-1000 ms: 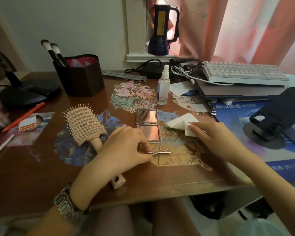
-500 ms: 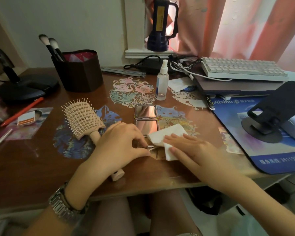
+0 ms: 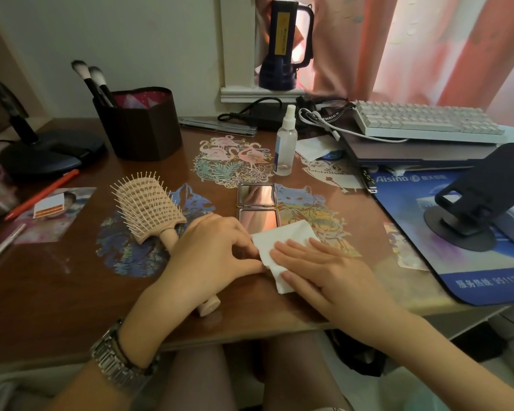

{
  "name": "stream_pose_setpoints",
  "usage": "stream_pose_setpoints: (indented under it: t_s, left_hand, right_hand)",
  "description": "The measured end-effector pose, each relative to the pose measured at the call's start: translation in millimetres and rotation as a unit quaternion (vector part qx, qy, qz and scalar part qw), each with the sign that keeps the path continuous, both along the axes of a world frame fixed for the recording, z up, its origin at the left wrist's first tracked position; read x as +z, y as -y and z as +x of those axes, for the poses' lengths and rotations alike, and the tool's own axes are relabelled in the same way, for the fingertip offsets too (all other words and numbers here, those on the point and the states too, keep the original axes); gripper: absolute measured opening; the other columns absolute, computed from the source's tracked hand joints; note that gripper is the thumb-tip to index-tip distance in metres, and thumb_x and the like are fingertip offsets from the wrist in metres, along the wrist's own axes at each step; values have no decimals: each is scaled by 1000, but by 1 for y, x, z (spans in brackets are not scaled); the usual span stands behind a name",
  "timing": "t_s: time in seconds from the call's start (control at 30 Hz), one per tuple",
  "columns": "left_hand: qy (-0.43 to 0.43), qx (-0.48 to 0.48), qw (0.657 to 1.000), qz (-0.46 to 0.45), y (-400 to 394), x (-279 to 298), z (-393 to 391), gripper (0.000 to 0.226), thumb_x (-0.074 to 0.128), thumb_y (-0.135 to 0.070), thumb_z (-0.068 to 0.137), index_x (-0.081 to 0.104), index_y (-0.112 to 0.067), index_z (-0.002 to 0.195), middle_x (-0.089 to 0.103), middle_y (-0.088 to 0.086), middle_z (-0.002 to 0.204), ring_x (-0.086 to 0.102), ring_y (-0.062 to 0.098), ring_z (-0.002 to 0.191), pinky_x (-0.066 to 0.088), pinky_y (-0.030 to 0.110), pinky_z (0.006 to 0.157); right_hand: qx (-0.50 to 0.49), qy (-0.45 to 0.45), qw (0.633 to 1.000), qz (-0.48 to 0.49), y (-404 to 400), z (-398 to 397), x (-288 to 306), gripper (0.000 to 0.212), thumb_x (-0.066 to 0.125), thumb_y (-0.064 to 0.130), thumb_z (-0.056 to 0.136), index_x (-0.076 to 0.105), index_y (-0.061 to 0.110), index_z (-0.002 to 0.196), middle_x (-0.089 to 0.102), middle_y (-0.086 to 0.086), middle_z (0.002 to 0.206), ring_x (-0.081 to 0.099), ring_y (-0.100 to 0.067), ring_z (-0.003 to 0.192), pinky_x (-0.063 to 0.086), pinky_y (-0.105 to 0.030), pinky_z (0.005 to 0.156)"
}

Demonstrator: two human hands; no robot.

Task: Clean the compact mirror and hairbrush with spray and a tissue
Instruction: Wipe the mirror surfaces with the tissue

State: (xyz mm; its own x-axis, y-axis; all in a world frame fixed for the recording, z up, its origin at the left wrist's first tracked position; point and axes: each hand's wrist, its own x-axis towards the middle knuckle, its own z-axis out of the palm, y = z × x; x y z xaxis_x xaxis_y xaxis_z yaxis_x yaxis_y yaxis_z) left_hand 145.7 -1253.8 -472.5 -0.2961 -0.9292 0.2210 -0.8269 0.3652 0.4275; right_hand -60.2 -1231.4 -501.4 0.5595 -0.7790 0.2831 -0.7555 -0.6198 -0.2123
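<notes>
I note: white tissue [image 3: 282, 241], beige hairbrush [image 3: 149, 207], pink-rimmed compact mirror [image 3: 257, 207], clear spray bottle [image 3: 285, 146], brown desk [image 3: 57, 292], blue mousepad [image 3: 428, 232].

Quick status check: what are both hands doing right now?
Right hand flat on tissue. Left hand pinching beside it. Compact mirror open. Hairbrush untouched.

Two makeup brushes [image 3: 85, 75] are standing in one dark holder [image 3: 138, 126] at upper left. One hairbrush [image 3: 149, 207], one open compact mirror [image 3: 257, 207], one tissue [image 3: 275, 241] and one spray bottle [image 3: 285, 143] are lying mid-frame. One keyboard [image 3: 422, 121] is sitting at upper right, one torch [image 3: 282, 43] top centre.
</notes>
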Motion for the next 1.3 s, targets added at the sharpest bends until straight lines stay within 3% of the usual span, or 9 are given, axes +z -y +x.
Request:
stream_pose_setpoints:
  t_s: [0.37, 0.6, 0.8, 1.1, 1.3]
  left_hand:
    - [31, 16, 999, -24, -2, 0, 0, 26, 66, -60, 68, 73, -42, 84, 62, -21, 94, 43, 4, 89, 23, 25, 78]
    - [30, 14, 999, -30, -1, -3, 1, 26, 61, -61, 70, 72, -42, 84, 60, -24, 99, 39, 1, 94, 27, 29, 98]
    - [28, 29, 999, -33, -3, -2, 0, 20, 65, -58, 69, 71, -41, 78, 58, -22, 95, 40, 2, 93, 21, 22, 80]
    - [45, 37, 998, -26, -4, 0, 0, 21, 66, -61, 67, 72, -44, 78, 55, -23, 97, 36, 0, 91, 15, 20, 70]
    - [37, 32, 998, -29, -3, -1, 0, 23, 65, -62, 66, 71, -44, 79, 55, -22, 95, 37, 1, 90, 15, 20, 72]
  right_hand:
    - [-24, -42, 998, -28, 0, -12, -3, 43, 30, 42, 96, 49, 29, 132, 51, 10, 137, 41, -7, 130, 37, -36, 108]
    - [5, -55, 997, -46, -1, 3, 2, 40, 34, 39, 96, 48, 29, 132, 56, 6, 134, 49, -14, 125, 46, -33, 99]
    - [14, -64, 997, -41, 2, -1, -2, 39, 33, 39, 97, 46, 31, 133, 52, 9, 137, 46, -12, 128, 46, -33, 99]
    - [-8, -57, 998, -3, 4, -20, -2, 44, 28, 47, 96, 42, 35, 135, 43, 13, 143, 34, -10, 135, 37, -36, 108]
    - [8, -64, 998, -7, 3, -6, 2, 42, 29, 44, 97, 41, 34, 136, 44, 11, 143, 36, -12, 135, 36, -34, 108]
